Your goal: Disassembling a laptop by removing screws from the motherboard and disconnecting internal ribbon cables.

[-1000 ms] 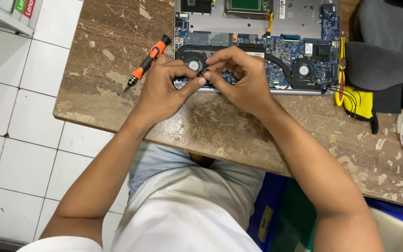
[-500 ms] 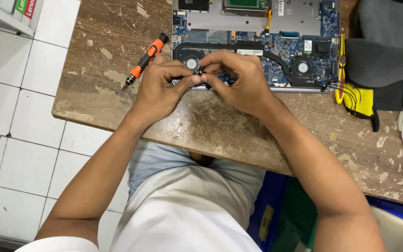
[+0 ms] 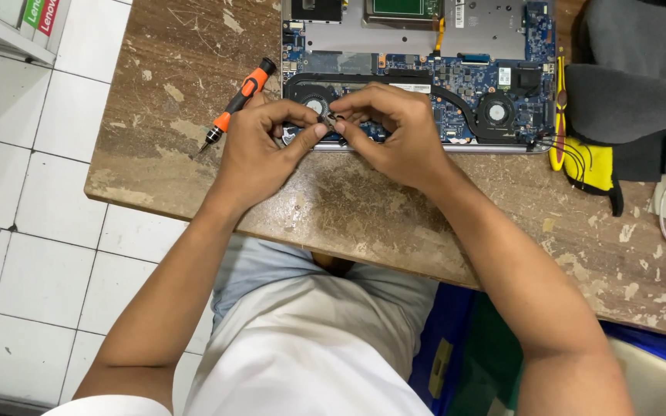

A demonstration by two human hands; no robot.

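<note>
Both the left hand (image 3: 260, 150) and right hand (image 3: 395, 131) are pinching a small metal part (image 3: 331, 120) between fingertips, just above the opened laptop's (image 3: 425, 69) near edge. An orange screwdriver (image 3: 237, 104) is lying on the worn worktop (image 3: 395, 208) beside the left hand.

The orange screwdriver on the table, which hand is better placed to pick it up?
Probably the left. The left hand sits right beside the orange screwdriver, while the right hand lies farther off over the opened laptop, pinching a small part with the left.
</note>
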